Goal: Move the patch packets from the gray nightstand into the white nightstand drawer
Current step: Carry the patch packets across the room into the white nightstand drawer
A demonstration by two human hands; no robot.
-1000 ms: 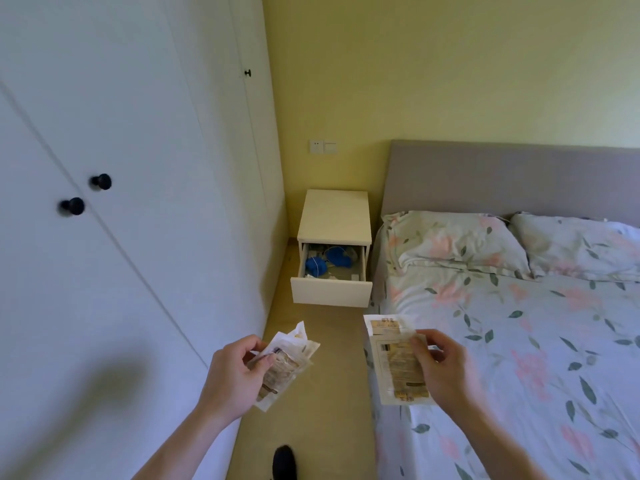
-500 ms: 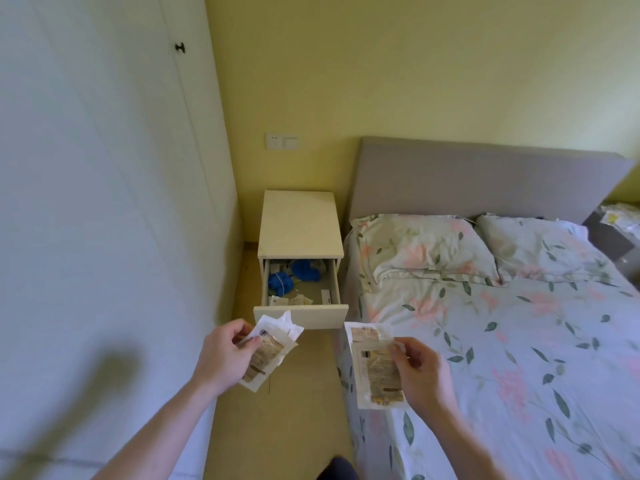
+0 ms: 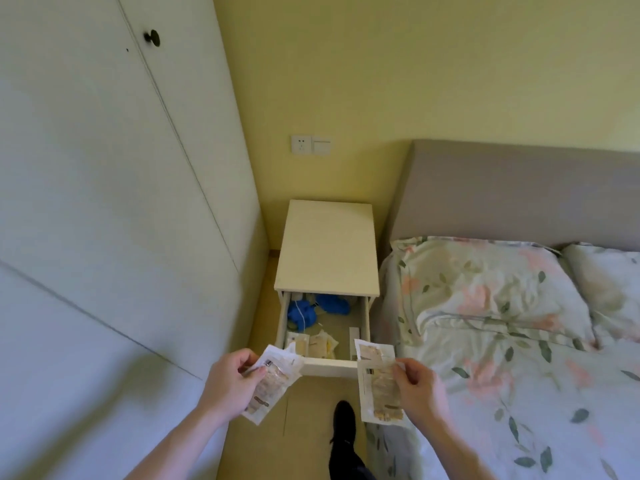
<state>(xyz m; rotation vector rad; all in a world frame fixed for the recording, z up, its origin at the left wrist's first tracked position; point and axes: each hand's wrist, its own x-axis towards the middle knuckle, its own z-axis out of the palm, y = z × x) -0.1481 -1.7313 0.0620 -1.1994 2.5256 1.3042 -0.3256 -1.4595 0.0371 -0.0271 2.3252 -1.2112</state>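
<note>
Fingers (image 3: 256, 370) of the left hand (image 3: 230, 382) pinch a small bunch of patch packets (image 3: 273, 382) by its upper edge, while the right hand (image 3: 417, 386) pinches a flat packet stack (image 3: 379, 386) along its right side, thumb in front. Since a second ago the view has closed in on the white nightstand (image 3: 327, 247): its open drawer (image 3: 329, 367), small and distant before, now sits just beyond both hands, so the carry looks nearly done and only the drop remains. Earlier packets (image 3: 317, 344) already lie at the drawer's front, near blue items (image 3: 304, 311) at the back. Both forearms reach forward at matching height, packets hanging just short of the drawer front, beside the bed (image 3: 519, 341). The gray nightstand is out of view.
</note>
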